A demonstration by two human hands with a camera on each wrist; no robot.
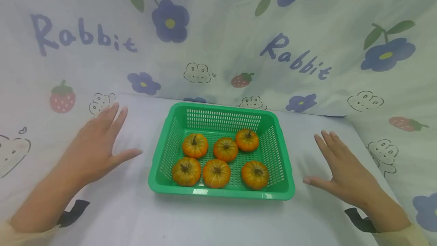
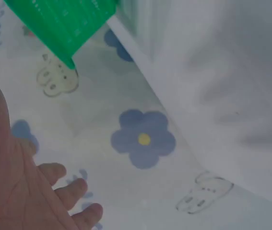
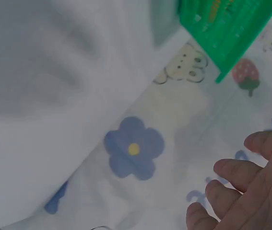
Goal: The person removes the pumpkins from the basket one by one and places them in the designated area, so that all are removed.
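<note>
A green plastic basket [image 1: 222, 192] with slotted sides sits on the white table. Several small orange pumpkins [image 1: 217, 174] with brownish stems lie on its floor, in two loose rows. To the left of the basket my left hand [image 1: 92, 147] is held with straight, spread fingers, touching nothing. My right hand [image 1: 348, 174] is held the same way off the basket's right side. Each wrist view shows a corner of the basket, the left wrist view its green wall [image 2: 71, 28] and the right wrist view another [image 3: 227, 33].
White cloth [image 1: 211, 22] printed with flowers, strawberries, rabbits and lettering hangs behind and beside the table. The white tabletop [image 1: 218, 223] runs in front of the basket and out to both sides. A dark band [image 1: 73, 212] shows at the left wrist, another [image 1: 360, 220] at the right.
</note>
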